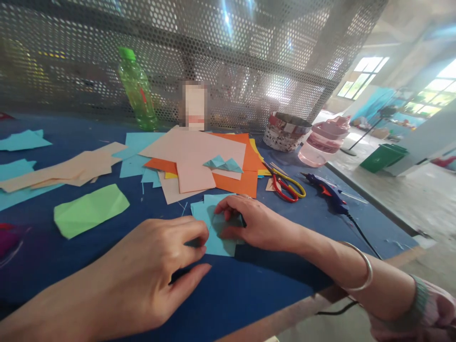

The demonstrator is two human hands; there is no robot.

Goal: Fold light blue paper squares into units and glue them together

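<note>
A light blue paper (210, 223) lies on the blue table (249, 289) in front of me. My right hand (258, 223) rests on it with fingers curled and pressed down on a fold. My left hand (153, 270) pinches the paper's left edge between thumb and fingers. A silver bangle (363, 266) circles my right wrist. Folded blue paper triangles (223, 164) sit on a stack of peach and orange sheets (199, 161) just beyond.
Red and yellow scissors (287, 185) and a blue glue gun (327, 190) lie right of the paper stack. A green sheet (89, 209) lies left. A green bottle (137, 90), a woven basket (287, 130) and a pink jar (322, 142) stand by a perforated metal screen (213, 57).
</note>
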